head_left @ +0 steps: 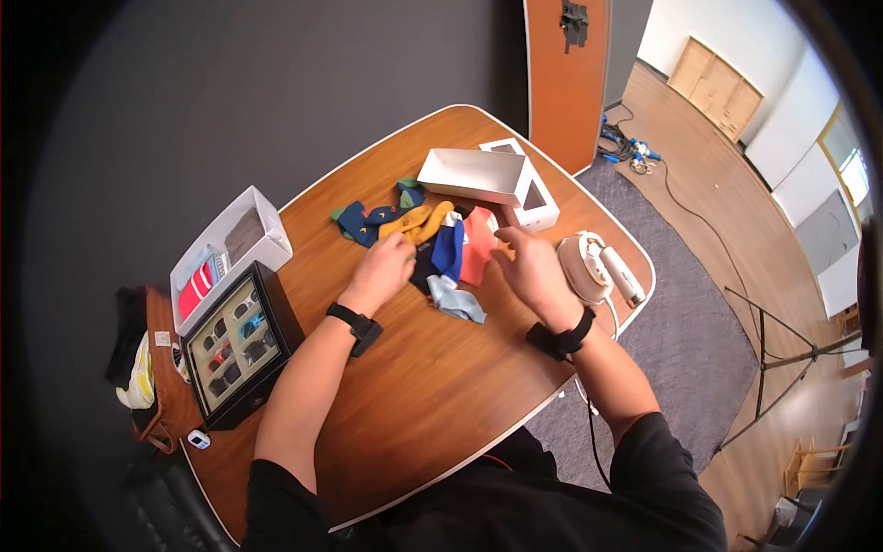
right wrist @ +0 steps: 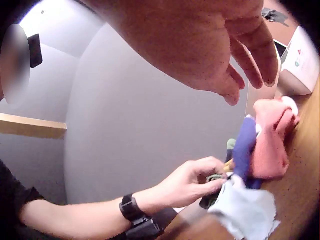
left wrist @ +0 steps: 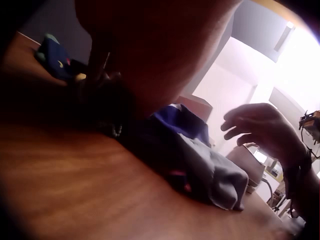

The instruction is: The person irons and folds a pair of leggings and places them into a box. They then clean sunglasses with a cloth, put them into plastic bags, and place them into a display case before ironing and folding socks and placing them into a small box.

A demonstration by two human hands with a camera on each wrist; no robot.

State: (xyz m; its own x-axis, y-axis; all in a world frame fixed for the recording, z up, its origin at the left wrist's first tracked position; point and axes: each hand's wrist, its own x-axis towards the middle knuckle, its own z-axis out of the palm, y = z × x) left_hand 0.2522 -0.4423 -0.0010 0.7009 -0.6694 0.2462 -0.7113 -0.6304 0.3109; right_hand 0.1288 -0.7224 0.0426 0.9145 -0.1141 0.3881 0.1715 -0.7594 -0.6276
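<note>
A pile of socks lies mid-table. My left hand (head_left: 384, 269) is at its near left side; in the right wrist view the thumb and fingers of the left hand (right wrist: 192, 182) pinch a dark sock with green on it. Beside it are a mustard sock (head_left: 432, 221), a blue sock (head_left: 448, 248), a light grey-blue one (head_left: 457, 301) and a coral one (head_left: 477, 247). Navy patterned socks (head_left: 363, 221) lie at the far left of the pile. My right hand (head_left: 533, 271) hangs above the right side, fingers apart and loosely bent, holding nothing.
Behind the pile stand an open white box (head_left: 474, 175) and a white windowed lid (head_left: 538, 204). A cream device with a cable (head_left: 584, 267) is at the right edge. On the left are a white box of folded items (head_left: 276, 241) and a black watch case (head_left: 283, 322).
</note>
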